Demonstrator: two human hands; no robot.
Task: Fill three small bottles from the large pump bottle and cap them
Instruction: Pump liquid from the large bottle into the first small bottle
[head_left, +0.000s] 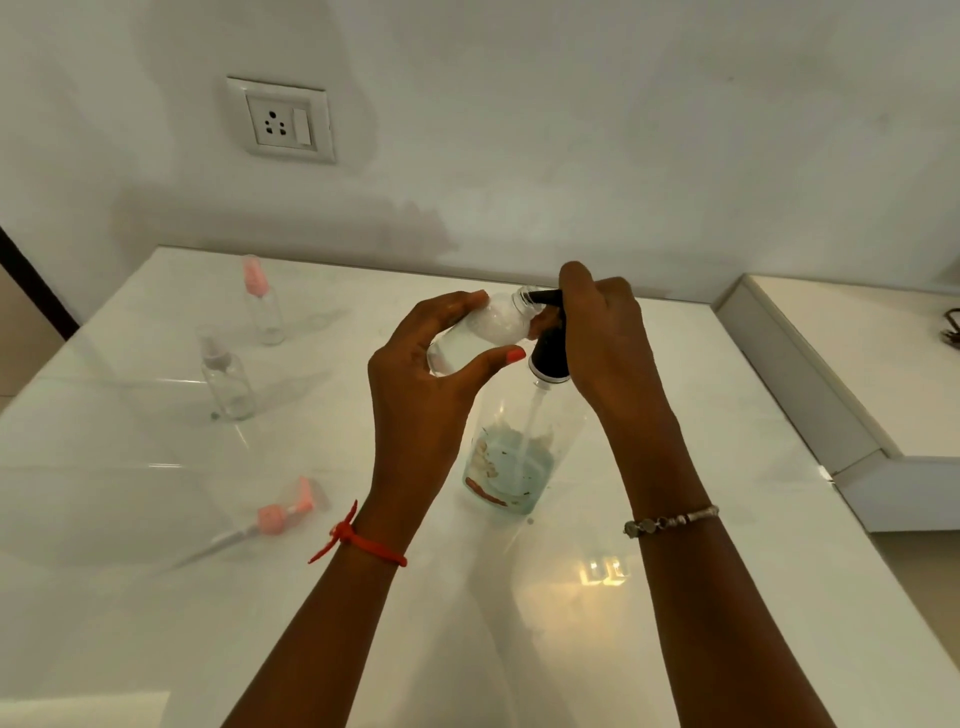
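**A:** The small bottle (483, 327) is tipped sideways above mid-worktop (675, 571), pinched in the left hand (431, 374), its mouth right at the black nozzle (545, 297).

**B:** The right hand (602, 338) wraps the top of the large pump bottle (511, 457). That's the filling step, I'd say.

**A:** Next up: steady pumps, then the pink sprayer cap (283, 512) lying by the left edge.

**B:** A pink-capped bottle (265, 312) and a clear-capped bottle (228, 384) stand toward the far-left corner. Their contents are unclear.

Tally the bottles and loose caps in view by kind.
Small bottles: 3 (held, pink-capped, clear-capped)
Pump bottle: 1
Loose pink cap: 1
Total: 5
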